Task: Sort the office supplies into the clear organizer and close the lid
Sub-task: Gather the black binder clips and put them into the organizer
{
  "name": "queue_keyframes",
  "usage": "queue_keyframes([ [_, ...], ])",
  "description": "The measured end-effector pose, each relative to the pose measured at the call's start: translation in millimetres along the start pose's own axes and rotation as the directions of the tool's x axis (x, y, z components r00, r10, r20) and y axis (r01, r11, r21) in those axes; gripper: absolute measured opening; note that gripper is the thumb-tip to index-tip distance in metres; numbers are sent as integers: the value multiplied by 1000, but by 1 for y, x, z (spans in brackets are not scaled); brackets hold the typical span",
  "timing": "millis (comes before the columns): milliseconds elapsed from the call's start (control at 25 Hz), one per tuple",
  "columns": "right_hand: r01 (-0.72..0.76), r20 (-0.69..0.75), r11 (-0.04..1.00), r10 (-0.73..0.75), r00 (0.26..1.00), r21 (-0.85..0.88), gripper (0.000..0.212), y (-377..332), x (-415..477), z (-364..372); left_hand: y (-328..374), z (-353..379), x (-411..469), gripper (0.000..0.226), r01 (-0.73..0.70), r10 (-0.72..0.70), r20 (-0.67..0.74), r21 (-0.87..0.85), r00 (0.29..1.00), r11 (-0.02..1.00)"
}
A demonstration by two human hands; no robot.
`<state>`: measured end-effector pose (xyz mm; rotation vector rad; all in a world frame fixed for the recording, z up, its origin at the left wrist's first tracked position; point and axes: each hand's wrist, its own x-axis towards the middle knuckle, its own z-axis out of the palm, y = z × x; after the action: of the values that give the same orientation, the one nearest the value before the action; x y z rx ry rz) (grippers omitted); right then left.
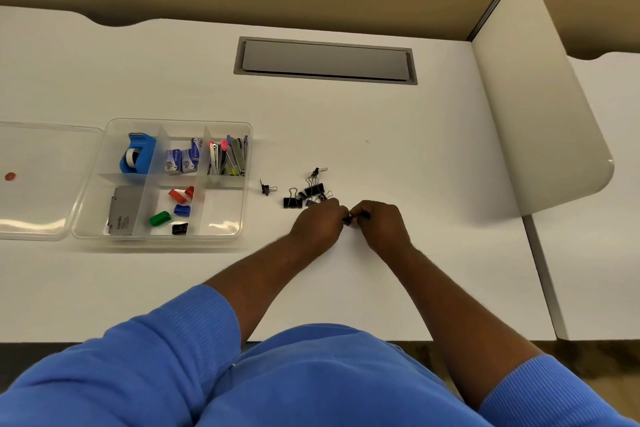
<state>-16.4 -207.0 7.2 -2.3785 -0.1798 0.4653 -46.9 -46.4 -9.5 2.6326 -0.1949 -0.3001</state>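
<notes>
At the far left of the frame the organizer's flat clear plastic lid (41,180) lies open on the white desk (346,121), folded out of the way so the compartments stay reachable. Just right of it sits the clear plastic six-compartment organizer (247,163). Its upper row holds a blue tape dispenser (136,156), small blue staple boxes (183,158) and a bunch of staplers or staple removers (228,156). Its lower row holds a grey card-like case (121,217), then small coloured plastic pieces (176,208); the lower right compartment looks vacant, likely kept for the clips.

Right of the organizer, near mid-frame, black metal binder clips (304,192) lie loose on the desk, one stray clip (266,188) apart from the cluster.

Just below the cluster, the left hand (318,222) and right hand (379,224) meet with curled fingers, pinching a small black item (348,219) between them, probably a binder clip; which hand bears the hold cannot be told. Sorting looks mostly done, lid not yet closed.
</notes>
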Motion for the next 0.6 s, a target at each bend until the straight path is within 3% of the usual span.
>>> queue_keyframes([
  [200,94,-61,980,-107,992,-178,31,-2,-11,5,-7,-3,-2,17,-81,79,27,89,997,993],
  [320,120,-127,956,-159,979,-268,30,-4,-20,8,-8,-8,-2,20,-141,137,64,53,988,989],
  [480,39,-185,971,-84,979,-235,33,-2,-30,10,-7,-13,5,16,-178,175,127,10,976,984],
  [600,-43,-212,983,5,977,-177,32,4,-36,9,-3,-12,8,12,-224,209,155,85,966,971],
])
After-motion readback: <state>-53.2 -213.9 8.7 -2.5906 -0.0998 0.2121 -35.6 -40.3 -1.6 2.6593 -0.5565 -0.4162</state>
